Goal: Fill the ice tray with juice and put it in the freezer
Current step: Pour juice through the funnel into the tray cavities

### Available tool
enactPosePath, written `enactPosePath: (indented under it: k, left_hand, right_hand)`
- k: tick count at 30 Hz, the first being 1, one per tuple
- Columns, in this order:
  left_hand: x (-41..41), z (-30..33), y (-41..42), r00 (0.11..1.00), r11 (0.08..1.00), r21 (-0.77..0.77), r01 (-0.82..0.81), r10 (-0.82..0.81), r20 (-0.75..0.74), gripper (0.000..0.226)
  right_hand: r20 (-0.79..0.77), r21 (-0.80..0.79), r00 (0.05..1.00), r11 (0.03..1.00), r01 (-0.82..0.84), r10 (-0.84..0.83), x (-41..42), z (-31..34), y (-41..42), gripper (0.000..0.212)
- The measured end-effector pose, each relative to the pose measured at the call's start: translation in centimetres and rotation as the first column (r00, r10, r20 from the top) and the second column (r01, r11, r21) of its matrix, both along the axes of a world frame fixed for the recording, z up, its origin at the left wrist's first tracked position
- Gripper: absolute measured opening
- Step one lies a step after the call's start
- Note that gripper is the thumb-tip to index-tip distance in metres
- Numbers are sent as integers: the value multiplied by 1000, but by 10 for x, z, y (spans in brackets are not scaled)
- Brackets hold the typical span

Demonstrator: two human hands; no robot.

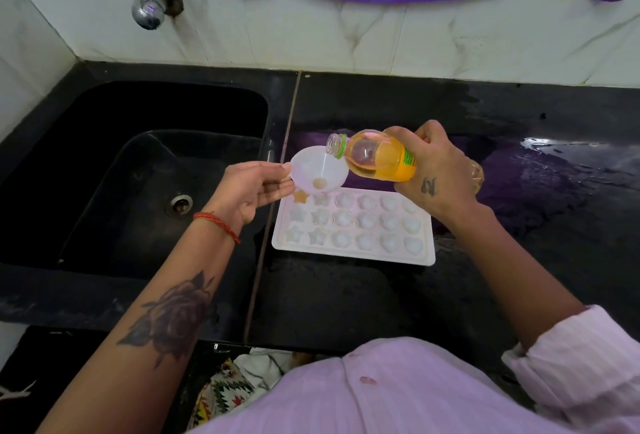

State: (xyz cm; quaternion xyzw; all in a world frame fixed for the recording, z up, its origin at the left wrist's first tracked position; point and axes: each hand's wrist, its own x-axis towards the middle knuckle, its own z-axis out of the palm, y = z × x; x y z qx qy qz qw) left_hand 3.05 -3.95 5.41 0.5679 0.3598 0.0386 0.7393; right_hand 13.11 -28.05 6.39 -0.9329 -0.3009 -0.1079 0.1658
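Ice tray (353,253) flat, long axis left-right; bottle (377,156) mouth points left.

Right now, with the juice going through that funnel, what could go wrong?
1. The funnel is held in the air by the left hand over the tray's corner; a small drift could send juice onto the counter.
2. The right hand tips the bottle steeply; a surge might overflow the small moulds.
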Motion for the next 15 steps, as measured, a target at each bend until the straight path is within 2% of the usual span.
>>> enactPosePath:
  k: [15]
  left_hand:
    - [2, -4, -4, 999, 999, 35, -1, 2, -37, 7]
  right_hand:
    - [69, -119, 997, 992, 41, -33, 0, -3, -8, 65]
